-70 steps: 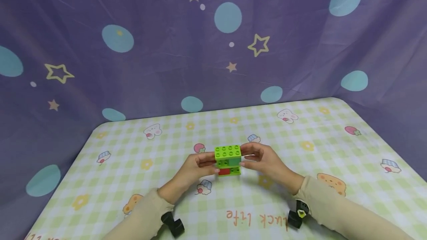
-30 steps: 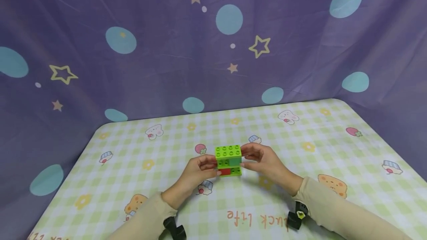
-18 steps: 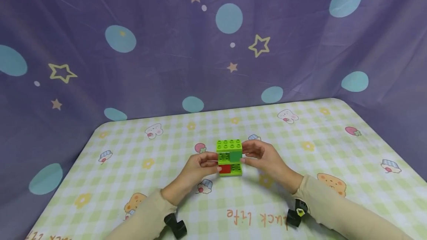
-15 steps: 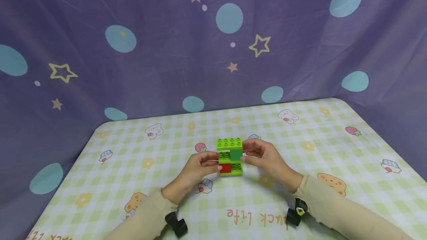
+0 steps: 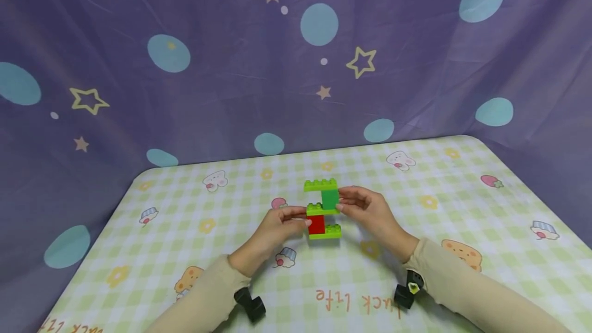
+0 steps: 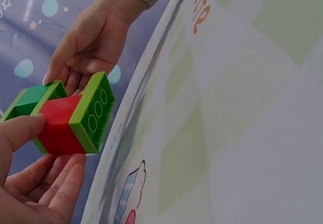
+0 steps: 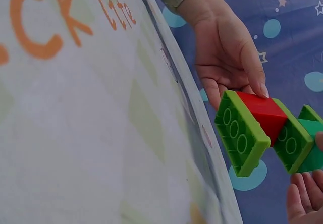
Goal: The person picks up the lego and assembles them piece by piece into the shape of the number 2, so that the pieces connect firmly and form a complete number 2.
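Note:
Both hands hold one stack of toy building bricks. Three lime-green plates make its bottom (image 5: 325,236), middle (image 5: 315,210) and top (image 5: 320,185). A red brick (image 5: 316,225) sits between bottom and middle on the left; a darker green brick (image 5: 330,199) joins middle and top on the right. My left hand (image 5: 270,233) pinches the red brick, thumb on its front face. With thumb and fingers, my right hand (image 5: 373,215) grips the green brick's right side. Hollow undersides of the plates show in the right wrist view, the stack being off the table.
A checked cloth with printed drawings covers the table (image 5: 240,189). Behind it hangs a purple curtain (image 5: 231,102) with stars and blue ovals. Black wrist cameras are strapped below each sleeve, the left one (image 5: 250,304) and the right one (image 5: 407,292).
The stack has risen and shifted slightly right, tipping so its front faces show more and its top studs less. Both hands have kept their hold and moved up with it.

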A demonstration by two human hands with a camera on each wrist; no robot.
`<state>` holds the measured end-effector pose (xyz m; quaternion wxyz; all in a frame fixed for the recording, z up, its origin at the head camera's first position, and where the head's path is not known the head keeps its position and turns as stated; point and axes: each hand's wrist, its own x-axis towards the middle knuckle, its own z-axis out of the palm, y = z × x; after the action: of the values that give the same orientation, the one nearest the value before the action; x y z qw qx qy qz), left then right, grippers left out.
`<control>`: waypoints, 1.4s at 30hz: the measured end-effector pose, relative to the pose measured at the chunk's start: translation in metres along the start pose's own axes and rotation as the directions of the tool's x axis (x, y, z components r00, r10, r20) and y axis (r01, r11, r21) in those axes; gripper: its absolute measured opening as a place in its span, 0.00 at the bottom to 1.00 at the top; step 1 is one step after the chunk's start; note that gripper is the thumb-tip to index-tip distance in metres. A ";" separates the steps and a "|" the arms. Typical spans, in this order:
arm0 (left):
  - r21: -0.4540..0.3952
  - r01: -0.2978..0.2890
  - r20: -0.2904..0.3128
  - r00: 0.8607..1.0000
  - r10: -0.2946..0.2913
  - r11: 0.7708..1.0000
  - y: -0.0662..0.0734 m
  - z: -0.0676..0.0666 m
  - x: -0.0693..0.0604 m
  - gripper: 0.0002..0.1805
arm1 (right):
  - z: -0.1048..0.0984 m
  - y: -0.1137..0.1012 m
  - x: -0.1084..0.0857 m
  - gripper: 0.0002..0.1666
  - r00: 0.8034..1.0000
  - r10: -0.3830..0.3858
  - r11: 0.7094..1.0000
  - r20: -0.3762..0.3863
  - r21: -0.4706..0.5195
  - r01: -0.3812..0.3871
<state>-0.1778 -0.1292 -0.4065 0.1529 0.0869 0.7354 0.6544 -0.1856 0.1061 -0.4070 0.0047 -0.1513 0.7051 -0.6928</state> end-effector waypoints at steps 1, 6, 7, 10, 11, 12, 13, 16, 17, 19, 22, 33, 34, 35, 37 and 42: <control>0.005 -0.001 -0.004 1.000 0.001 1.000 0.000 0.000 0.001 0.22 | 0.000 0.000 0.001 0.22 1.000 0.003 1.000 -0.005 0.003 -0.002; 0.028 -0.013 -0.017 1.000 0.013 1.000 0.000 0.000 0.006 0.21 | 0.000 0.003 0.003 0.24 0.999 0.037 0.999 -0.020 0.036 -0.036; 0.030 -0.014 -0.017 1.000 0.015 0.999 0.000 0.001 0.006 0.21 | 0.000 0.004 0.004 0.24 0.999 0.045 0.998 -0.021 0.046 -0.044; 0.019 -0.010 -0.022 1.000 0.010 1.000 -0.001 0.002 0.008 0.21 | 0.000 0.006 0.005 0.24 0.998 0.060 0.996 -0.028 0.070 -0.058; 0.014 -0.003 -0.028 1.000 0.004 1.000 -0.001 0.002 0.009 0.21 | 0.000 0.007 0.005 0.24 0.997 0.064 0.995 -0.031 0.075 -0.062; 0.007 0.001 -0.035 0.999 -0.001 1.000 -0.001 0.003 0.010 0.21 | -0.001 0.008 0.005 0.24 0.997 0.067 0.995 -0.035 0.076 -0.064; -0.001 0.006 -0.043 0.999 -0.007 1.000 -0.001 0.004 0.010 0.21 | -0.001 0.008 0.006 0.24 0.997 0.069 0.995 -0.040 0.078 -0.066; -0.015 0.018 -0.079 0.997 -0.019 1.000 -0.001 0.007 0.012 0.20 | 0.000 0.009 0.007 0.24 0.995 0.082 0.995 -0.051 0.068 -0.078; -0.015 0.022 -0.094 0.995 -0.024 1.000 -0.001 0.007 0.013 0.20 | 0.000 0.010 0.007 0.24 0.995 0.086 0.994 -0.052 0.065 -0.082; -0.017 0.025 -0.115 0.993 -0.026 1.000 -0.002 0.009 0.014 0.19 | 0.001 0.011 0.008 0.24 0.994 0.090 0.995 -0.055 0.057 -0.086; -0.018 0.038 -0.141 0.989 -0.040 0.999 -0.002 0.011 0.015 0.18 | 0.002 0.012 0.008 0.24 0.994 0.094 0.995 -0.063 0.049 -0.091; 0.010 0.055 -0.186 0.981 -0.052 0.998 -0.003 0.013 0.018 0.19 | 0.006 0.016 0.009 0.23 0.979 0.180 0.983 -0.100 0.049 -0.176; 0.017 0.054 -0.187 0.981 -0.050 0.998 -0.003 0.013 0.018 0.19 | 0.006 0.016 0.010 0.24 0.977 0.187 0.982 -0.100 0.050 -0.183; 0.021 0.057 -0.189 0.981 -0.052 0.998 -0.003 0.013 0.018 0.19 | 0.006 0.016 0.010 0.24 0.976 0.194 0.980 -0.098 0.053 -0.190; 0.030 0.060 -0.188 0.981 -0.054 0.998 -0.004 0.013 0.018 0.19 | 0.007 0.017 0.010 0.24 0.973 0.209 0.977 -0.098 0.060 -0.203; 0.035 0.059 -0.192 0.980 -0.051 0.998 -0.005 0.013 0.018 0.19 | 0.007 0.019 0.011 0.23 0.965 0.241 0.970 -0.104 0.049 -0.237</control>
<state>-0.1902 -0.1117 -0.4144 0.0976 0.0065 0.7620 0.6401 -0.1986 0.0963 -0.4232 0.0524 -0.0266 0.7048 -0.7070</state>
